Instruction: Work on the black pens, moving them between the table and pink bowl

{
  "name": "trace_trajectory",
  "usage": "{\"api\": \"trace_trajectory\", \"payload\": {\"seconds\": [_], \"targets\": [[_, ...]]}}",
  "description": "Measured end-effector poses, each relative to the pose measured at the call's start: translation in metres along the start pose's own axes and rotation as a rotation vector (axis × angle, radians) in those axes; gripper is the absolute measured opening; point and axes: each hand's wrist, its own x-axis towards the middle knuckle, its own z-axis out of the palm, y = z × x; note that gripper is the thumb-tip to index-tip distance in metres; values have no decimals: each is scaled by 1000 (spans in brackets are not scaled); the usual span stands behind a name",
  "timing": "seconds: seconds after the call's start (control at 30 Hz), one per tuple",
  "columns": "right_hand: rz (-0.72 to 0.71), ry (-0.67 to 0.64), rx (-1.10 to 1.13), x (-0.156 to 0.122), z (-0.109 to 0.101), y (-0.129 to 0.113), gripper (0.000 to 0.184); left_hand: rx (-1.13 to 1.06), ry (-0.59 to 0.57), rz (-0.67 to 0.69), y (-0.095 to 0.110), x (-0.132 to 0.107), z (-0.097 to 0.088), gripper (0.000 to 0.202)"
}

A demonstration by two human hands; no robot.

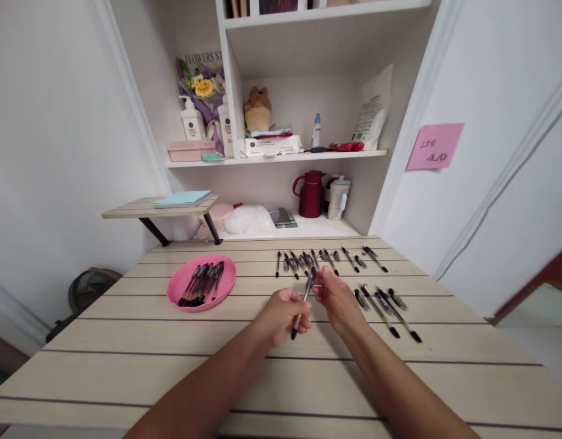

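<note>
Above the front middle of the table, my left hand [283, 317] is closed round the barrel of a pen [305, 300], whose black end points down toward me. The pen tilts, its far end up and to the right. There, my right hand [333, 296] has its fingers closed at the dark pen cap [313, 275]; how far the cap sits on the pen cannot be made out. Beyond my hands lies a row of uncapped pens [331, 262] and loose caps. More pens [380, 311] and loose caps [397, 299] lie right of my right hand.
A pink tray [230, 283] at the left holds several capped pens [203, 283]. Behind it stands a small raised shelf [125, 209] bearing blue paper [183, 199]. White shelving [308, 157] backs the slatted table [194, 366], with a red jug [311, 194] and a tumbler [338, 198].
</note>
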Motion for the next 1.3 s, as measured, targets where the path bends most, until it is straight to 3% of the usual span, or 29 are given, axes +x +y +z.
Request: {"api": "trace_trajectory", "payload": {"seconds": [0.17, 0.3, 0.57, 0.8, 0.93, 1.07, 1.2, 1.3], "targets": [[-12, 52, -47, 15, -10, 12, 35, -4, 0, -31, -21, 12, 11, 37], [11, -9, -35, 11, -14, 18, 35, -89, -43, -23, -25, 16, 11, 38], [132, -104, -88, -3, -8, 16, 35, -164, -23, -46, -33, 14, 11, 37], [109, -51, 181, 10, -22, 1, 26, -297, -251, -219, -27, 5, 8, 27], [99, -66, 217, 14, -27, -6, 26, -268, -267, -231, -26, 4, 9, 26], [-27, 50, 208, 18, -34, -8, 26, -237, -251, -218, -27, 5, 8, 25], [-81, 105, -27, 22, -40, -7, 24, -245, -214, -134, -29, 7, 7, 25], [-166, 93, -586, 22, -41, -7, 29, -265, -178, -99, -30, 7, 7, 23]]}}
